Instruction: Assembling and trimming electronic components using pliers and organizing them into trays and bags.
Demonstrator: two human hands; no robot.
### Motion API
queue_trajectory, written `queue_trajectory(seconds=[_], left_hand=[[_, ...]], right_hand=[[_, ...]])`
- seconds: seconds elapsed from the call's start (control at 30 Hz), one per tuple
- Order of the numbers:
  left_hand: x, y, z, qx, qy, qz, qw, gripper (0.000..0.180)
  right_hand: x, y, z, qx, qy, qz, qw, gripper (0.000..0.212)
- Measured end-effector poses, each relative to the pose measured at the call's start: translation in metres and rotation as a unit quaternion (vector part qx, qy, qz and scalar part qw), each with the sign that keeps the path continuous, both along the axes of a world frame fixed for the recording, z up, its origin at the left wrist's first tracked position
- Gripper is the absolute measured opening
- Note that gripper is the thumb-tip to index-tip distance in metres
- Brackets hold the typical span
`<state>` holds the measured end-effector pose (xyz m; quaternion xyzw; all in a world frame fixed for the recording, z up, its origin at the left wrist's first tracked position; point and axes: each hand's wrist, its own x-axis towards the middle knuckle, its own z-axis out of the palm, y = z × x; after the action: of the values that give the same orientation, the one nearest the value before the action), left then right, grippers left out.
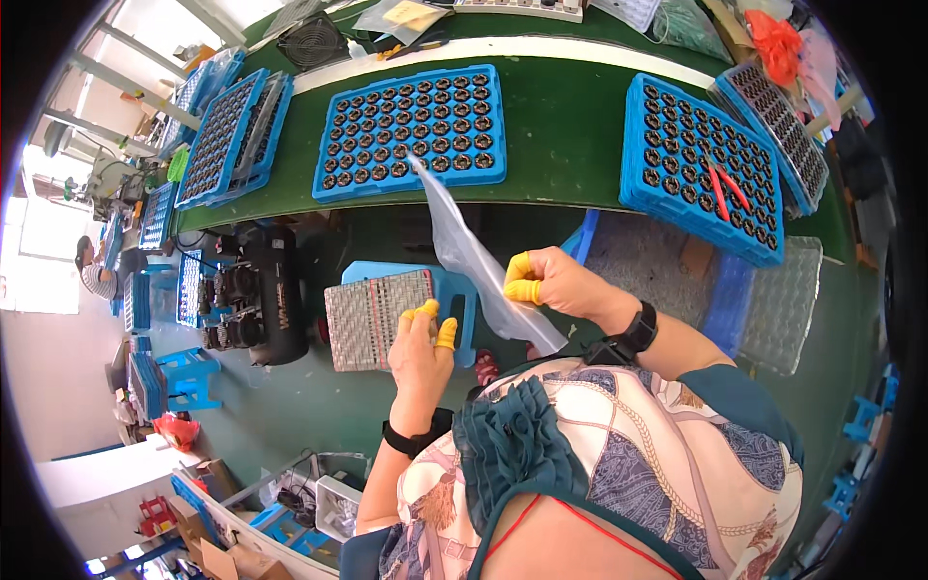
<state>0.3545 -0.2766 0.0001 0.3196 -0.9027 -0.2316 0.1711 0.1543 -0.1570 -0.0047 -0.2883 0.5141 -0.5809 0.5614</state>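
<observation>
My right hand (pixel 556 282), with yellow finger cots on its fingertips, pinches a long translucent plastic sheet (pixel 459 242). The sheet hangs at a slant, its upper end reaching toward the front edge of the green bench. Lower and to the left is my left hand (pixel 420 353), also in yellow finger cots. Its thumb and fingers are apart with nothing visible between them. Beyond it in the picture is a blue stool (pixel 459 307) with a woven patterned cushion (pixel 362 324). Across on the bench lies a blue tray (pixel 324 184) filled with rows of small round dark parts.
More filled blue trays (pixel 633 198) are stacked at the bench's right, with red-handled pliers (pixel 720 188) on top. Other trays (pixel 227 135) stand at the left end. Clear moulded plastic trays (pixel 788 304) sit lower right. A black tank (pixel 280 300) stands under the bench. Another person (pixel 97 275) is far left.
</observation>
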Motion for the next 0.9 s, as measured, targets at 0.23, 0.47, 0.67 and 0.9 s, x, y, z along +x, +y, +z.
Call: queue_trajectory(seconds=[0.23, 0.47, 0.67, 0.9], left_hand=[[-0.026, -0.017, 0.012, 0.526, 0.105, -0.096, 0.838, 0.026], [-0.029, -0.029, 0.006, 0.565, 0.095, -0.147, 0.806, 0.035], [-0.033, -0.029, 0.002, 0.592, 0.125, -0.194, 0.772, 0.04], [-0.036, -0.023, 0.0, 0.579, 0.125, -0.197, 0.781, 0.038]], right_hand=[[0.032, -0.014, 0.008, 0.009, 0.053, 0.039, 0.998, 0.008], [0.04, -0.013, 0.004, 0.024, 0.0, -0.02, 1.0, 0.009], [0.047, -0.001, 0.016, 0.057, -0.108, -0.126, 0.984, 0.012], [0.056, 0.006, 0.012, 0.024, -0.037, -0.211, 0.976, 0.013]])
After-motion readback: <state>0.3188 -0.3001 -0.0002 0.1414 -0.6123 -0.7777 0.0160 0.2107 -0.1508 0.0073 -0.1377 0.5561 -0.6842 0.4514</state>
